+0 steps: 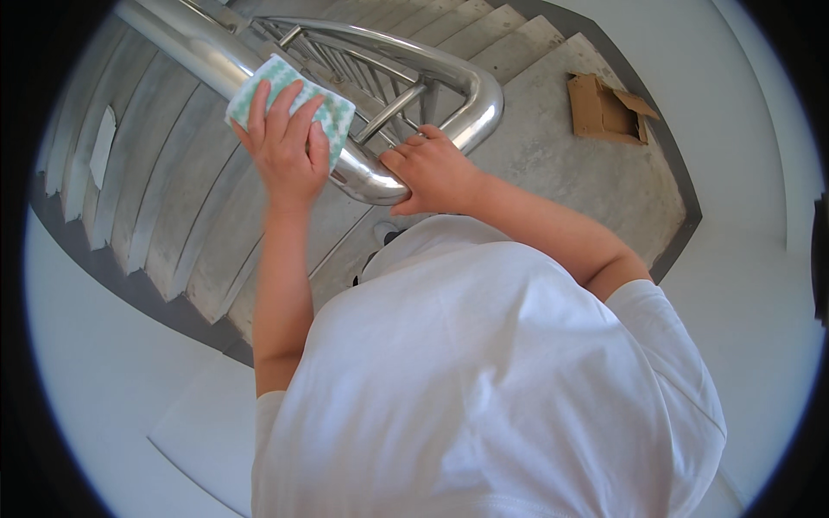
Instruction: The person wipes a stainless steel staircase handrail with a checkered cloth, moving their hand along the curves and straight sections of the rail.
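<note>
A folded white-and-green cloth (278, 78) lies over the stainless steel handrail (370, 173), draped across the tube's top. My left hand (285, 139) holds it there, fingers spread over the fabric and thumb along its right side. Just right of the cloth, the polished tube bends round in a U-shaped corner. My right hand (431, 171) grips this bend, its fingers curled over the metal. The rail's underside and part of the bend are hidden by my hands.
Concrete stairs (188, 188) descend or rise along the left, with a white scrap (103, 147) on one tread. Metal balusters (366, 81) stand inside the rail. More steps (499, 39) lie beyond. An open cardboard box (609, 110) sits on the landing (550, 168) by the white wall (738, 168).
</note>
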The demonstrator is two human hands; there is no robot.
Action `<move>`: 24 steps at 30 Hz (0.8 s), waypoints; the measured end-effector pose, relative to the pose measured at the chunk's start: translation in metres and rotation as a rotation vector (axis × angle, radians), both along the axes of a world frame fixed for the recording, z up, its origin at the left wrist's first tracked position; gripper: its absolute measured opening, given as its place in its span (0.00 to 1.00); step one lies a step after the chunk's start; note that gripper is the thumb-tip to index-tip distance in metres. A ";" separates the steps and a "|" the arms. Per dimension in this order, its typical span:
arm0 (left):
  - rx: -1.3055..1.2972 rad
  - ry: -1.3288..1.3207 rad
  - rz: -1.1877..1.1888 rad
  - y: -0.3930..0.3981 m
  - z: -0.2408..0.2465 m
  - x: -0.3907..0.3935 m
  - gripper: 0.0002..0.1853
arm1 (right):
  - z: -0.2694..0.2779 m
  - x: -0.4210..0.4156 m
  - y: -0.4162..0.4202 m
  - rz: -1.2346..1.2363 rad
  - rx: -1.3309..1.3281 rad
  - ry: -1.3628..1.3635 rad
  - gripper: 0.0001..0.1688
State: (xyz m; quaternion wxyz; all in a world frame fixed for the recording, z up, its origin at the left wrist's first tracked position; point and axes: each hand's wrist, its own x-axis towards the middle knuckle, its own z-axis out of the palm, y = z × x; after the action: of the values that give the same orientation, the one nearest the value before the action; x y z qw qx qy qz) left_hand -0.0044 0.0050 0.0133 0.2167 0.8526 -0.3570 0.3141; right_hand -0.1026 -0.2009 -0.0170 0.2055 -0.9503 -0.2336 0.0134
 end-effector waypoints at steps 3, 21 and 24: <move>-0.119 0.087 -0.027 -0.010 -0.029 -0.034 0.17 | 0.000 0.000 0.000 -0.005 -0.039 -0.012 0.30; -0.017 0.087 -0.018 -0.007 -0.030 -0.040 0.18 | 0.001 0.000 0.001 0.014 -0.085 -0.001 0.34; 0.085 0.115 -0.058 -0.015 -0.054 -0.092 0.18 | -0.016 -0.001 -0.001 -0.008 -0.060 -0.064 0.34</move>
State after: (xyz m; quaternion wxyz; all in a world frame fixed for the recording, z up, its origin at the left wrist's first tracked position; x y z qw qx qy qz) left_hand -0.0961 -0.0098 -0.0409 0.2095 0.8671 -0.3814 0.2427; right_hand -0.1034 -0.2016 -0.0331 0.1693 -0.9569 -0.2359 -0.0106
